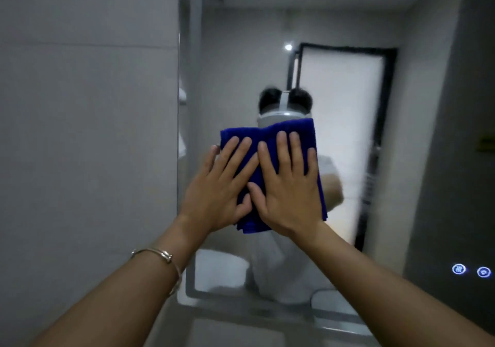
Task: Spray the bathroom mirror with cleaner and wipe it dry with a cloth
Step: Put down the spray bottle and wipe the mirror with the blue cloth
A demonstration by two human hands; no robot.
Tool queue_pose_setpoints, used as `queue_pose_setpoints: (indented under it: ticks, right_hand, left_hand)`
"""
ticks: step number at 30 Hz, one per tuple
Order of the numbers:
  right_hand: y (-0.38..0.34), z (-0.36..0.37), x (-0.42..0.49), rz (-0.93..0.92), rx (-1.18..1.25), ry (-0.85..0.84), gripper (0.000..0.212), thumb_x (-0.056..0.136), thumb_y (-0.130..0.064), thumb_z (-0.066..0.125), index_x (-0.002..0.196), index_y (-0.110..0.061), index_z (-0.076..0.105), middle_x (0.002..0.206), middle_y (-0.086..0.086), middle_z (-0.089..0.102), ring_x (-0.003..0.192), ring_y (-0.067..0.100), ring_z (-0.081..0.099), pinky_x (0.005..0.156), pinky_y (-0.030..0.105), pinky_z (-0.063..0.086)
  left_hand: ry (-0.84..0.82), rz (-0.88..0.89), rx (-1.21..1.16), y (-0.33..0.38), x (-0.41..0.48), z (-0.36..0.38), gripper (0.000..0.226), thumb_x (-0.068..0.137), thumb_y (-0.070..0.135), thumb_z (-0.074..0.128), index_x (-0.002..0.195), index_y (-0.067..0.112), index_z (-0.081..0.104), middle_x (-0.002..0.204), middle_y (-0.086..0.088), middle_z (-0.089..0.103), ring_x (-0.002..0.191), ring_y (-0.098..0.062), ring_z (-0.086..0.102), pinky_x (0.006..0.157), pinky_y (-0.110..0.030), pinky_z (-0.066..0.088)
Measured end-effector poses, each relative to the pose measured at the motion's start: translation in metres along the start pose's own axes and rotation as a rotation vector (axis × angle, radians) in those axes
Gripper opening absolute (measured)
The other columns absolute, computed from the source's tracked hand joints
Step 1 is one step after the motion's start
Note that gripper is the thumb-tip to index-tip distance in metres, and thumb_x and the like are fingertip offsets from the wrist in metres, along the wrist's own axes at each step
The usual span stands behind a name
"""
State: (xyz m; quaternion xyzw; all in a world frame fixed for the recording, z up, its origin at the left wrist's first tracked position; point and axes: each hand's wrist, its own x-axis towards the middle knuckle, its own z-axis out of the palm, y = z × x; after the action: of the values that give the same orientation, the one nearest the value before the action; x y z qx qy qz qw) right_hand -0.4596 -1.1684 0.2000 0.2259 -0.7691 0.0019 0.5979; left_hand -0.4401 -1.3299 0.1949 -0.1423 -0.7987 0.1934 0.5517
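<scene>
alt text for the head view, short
The left hand and right hand press a folded blue cloth flat against the bathroom mirror. A bracelet circles the left wrist; two lit icons glow at the mirror's lower right.

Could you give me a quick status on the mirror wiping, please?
Left hand and right hand both flat on the blue cloth. Cloth pressed to the mirror. Nothing in the way.

Dim, grey, soft. Brightest at the frosted door (pixel 340 132) reflected in the mirror (pixel 241 52), blown out white and bleeding over its dark frame. Lit also by one small spot (pixel 288 47). Smeared in the reflection, perhaps by motion. Bowed toward the edges.
</scene>
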Motion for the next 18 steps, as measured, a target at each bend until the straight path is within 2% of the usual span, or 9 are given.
queue_pose_setpoints:
  ticks: [3, 7, 13, 16, 18]
  right_hand:
    - [-0.053, 0.012, 0.026, -0.061, 0.013, -0.012, 0.067, 0.091, -0.047, 0.033, 0.148, -0.012, 0.028, 0.155, 0.02, 0.02, 0.144, 0.034, 0.011, 0.116, 0.051, 0.005]
    - [-0.11, 0.024, 0.037, -0.125, 0.015, -0.089, 0.067, 0.091, -0.047, 0.032, 0.149, -0.013, 0.028, 0.156, 0.018, 0.02, 0.144, 0.032, 0.011, 0.115, 0.05, 0.003]
    - [-0.118, 0.026, 0.037, -0.155, -0.079, -0.137, 0.082, 0.086, -0.065, 0.041, 0.149, -0.013, 0.028, 0.156, 0.019, 0.02, 0.143, 0.036, 0.009, 0.113, 0.055, 0.004]
    - [-0.13, 0.018, 0.039, -0.118, -0.106, -0.213, 0.091, 0.079, -0.064, 0.056, 0.15, -0.019, 0.021, 0.158, 0.018, 0.01, 0.143, 0.042, 0.002, 0.11, 0.064, 0.002]
    - [-0.138, 0.015, 0.041, -0.104, -0.115, -0.289, 0.094, 0.079, -0.063, 0.057, 0.152, -0.026, 0.01, 0.16, 0.014, -0.004, 0.142, 0.045, -0.009, 0.106, 0.068, -0.004]
  left_hand:
    - [-0.041, -0.074, 0.014, -0.049, -0.031, 0.001, 0.069, 0.088, 0.039, 0.032, 0.148, 0.01, 0.017, 0.155, -0.017, 0.014, 0.144, -0.031, 0.013, 0.114, -0.051, 0.019]
    - [-0.202, -0.187, -0.024, -0.09, -0.075, 0.0, 0.069, 0.091, 0.043, 0.027, 0.149, 0.01, 0.013, 0.155, -0.02, 0.015, 0.142, -0.033, 0.022, 0.109, -0.054, 0.025]
    - [-0.35, -0.159, -0.049, -0.109, -0.091, -0.005, 0.071, 0.09, 0.051, 0.028, 0.148, 0.01, 0.018, 0.152, -0.021, 0.023, 0.138, -0.036, 0.029, 0.105, -0.057, 0.03]
    - [-0.358, -0.13, -0.1, -0.11, -0.09, -0.01, 0.073, 0.085, 0.047, 0.032, 0.147, 0.009, 0.023, 0.152, -0.021, 0.024, 0.139, -0.034, 0.028, 0.107, -0.055, 0.029]
    - [-0.361, -0.127, -0.145, -0.112, -0.09, -0.014, 0.071, 0.083, 0.042, 0.033, 0.145, 0.008, 0.029, 0.151, -0.019, 0.028, 0.138, -0.032, 0.029, 0.107, -0.054, 0.03]
